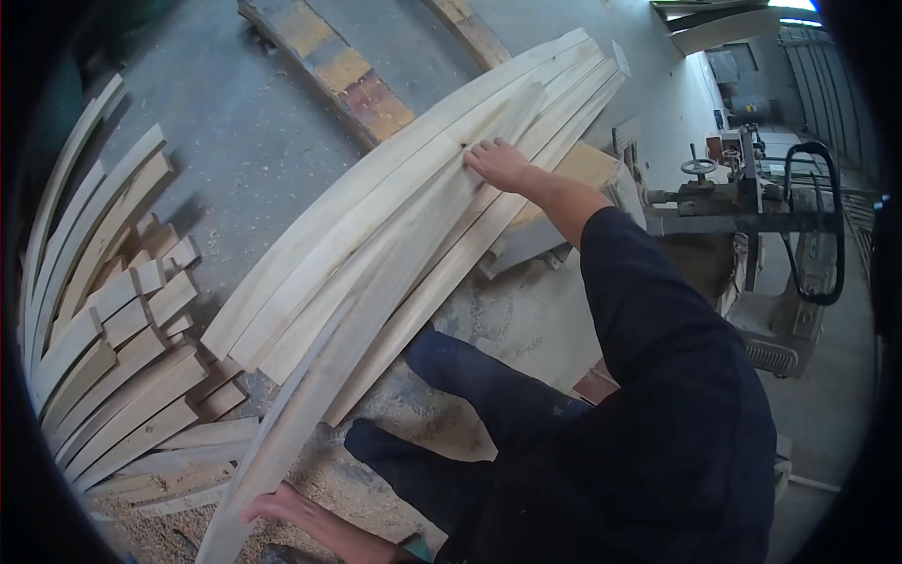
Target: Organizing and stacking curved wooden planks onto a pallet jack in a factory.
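A long, greyish wooden board [352,348] lies slantwise over a row of pale wooden planks [348,211], its near end jutting out toward me at the lower left. My left hand [272,505] grips the board's edge close to that near end; its fingers are partly hidden beneath the wood. Farther up, my right hand [496,164] has its fingers curled over the same board near its far end. The pale planks lie side by side under the board, and some show slightly curved edges.
Stacks of curved wooden pieces [141,367] fill the left side. Sawdust [169,531] covers the floor below them. Two long multicoloured beams [343,75] [470,33] run beyond the planks. A machine with a handwheel [698,166] stands at the right.
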A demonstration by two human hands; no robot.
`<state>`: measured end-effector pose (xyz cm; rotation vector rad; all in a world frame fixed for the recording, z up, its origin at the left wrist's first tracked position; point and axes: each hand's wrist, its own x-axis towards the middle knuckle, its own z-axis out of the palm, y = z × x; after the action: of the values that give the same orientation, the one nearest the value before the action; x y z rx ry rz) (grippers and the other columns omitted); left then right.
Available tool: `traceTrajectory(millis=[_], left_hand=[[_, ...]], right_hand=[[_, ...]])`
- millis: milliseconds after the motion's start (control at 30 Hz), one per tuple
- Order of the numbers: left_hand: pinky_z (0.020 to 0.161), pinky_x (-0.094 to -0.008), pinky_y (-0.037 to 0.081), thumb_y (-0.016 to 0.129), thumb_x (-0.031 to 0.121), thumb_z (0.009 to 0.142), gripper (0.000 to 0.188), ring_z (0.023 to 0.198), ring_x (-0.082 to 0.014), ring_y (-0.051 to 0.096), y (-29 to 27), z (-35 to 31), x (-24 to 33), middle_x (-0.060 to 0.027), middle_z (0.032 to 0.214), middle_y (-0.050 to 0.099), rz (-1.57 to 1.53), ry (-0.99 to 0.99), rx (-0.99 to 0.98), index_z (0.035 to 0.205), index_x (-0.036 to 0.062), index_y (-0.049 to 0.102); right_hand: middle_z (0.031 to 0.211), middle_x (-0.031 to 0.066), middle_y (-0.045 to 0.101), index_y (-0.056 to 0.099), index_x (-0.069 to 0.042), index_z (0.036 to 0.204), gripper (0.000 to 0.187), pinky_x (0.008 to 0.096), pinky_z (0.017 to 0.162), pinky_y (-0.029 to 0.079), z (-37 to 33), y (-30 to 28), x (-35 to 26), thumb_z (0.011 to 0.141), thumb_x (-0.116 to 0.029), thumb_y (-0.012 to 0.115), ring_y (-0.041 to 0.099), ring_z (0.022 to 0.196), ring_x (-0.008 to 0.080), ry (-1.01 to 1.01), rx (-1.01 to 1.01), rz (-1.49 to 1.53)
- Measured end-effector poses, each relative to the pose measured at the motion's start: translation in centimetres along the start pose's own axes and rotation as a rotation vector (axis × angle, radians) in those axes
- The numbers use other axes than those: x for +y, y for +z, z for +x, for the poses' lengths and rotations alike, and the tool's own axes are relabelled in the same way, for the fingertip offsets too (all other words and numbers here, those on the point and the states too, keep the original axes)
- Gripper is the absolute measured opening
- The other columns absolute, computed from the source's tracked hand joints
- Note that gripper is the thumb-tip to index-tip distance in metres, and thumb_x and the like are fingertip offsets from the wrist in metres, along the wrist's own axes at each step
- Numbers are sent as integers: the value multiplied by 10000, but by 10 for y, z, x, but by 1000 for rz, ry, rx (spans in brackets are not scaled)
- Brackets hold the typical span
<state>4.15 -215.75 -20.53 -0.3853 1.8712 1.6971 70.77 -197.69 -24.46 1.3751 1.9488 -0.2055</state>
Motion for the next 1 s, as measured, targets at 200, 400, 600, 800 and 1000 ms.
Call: traceTrajectory(millis=[200, 400, 600, 800, 1000], left_hand=[[1168, -543, 393, 222, 795, 938, 1119, 1370, -431, 442, 72, -62, -53, -302, 1535, 334, 125, 65, 207, 1479, -184, 167], [1203, -483, 338, 182, 736, 986, 1018, 1383, -395, 428, 139, -140, -175, -260, 1523, 380, 42, -93, 74, 1478, -153, 239], [1055, -451, 452, 237, 564, 1059, 733, 1220, -349, 564, 136, -233, -283, -222, 1335, 543, 504, 11, -431, 1392, -64, 413], [942, -408, 506, 407, 395, 1091, 449, 1123, -320, 623, 80, -244, -327, -191, 1164, 648, 874, -225, -1060, 1326, 29, 519], [637, -296, 485, 418, 394, 1074, 407, 726, -191, 613, -57, -101, -208, -69, 827, 650, 367, -146, -121, 942, 56, 604]], right_hand=[[1234, 144, 621, 632, -151, 1243, 337, 476, 964, 471, 41, -30, 4, 910, -198, 611, 600, 1180, 318, -126, 11, 152], [1034, 217, 693, 651, -69, 1236, 760, 515, 886, 513, 82, -128, -174, 835, -714, 607, 665, 1000, 395, -778, 256, 683], [1053, 219, 730, 743, -27, 1069, 868, 484, 921, 518, 99, -180, -329, 756, -824, 601, 685, 1029, 403, -824, -329, 761], [747, 267, 692, 711, 60, 730, 978, 502, 677, 542, 98, -87, -287, 715, -903, 543, 687, 703, 430, -672, -169, 672], [968, 250, 705, 691, -30, 1028, 818, 496, 866, 504, 94, -42, -192, 889, -791, 426, 667, 977, 420, -504, -415, 489]])
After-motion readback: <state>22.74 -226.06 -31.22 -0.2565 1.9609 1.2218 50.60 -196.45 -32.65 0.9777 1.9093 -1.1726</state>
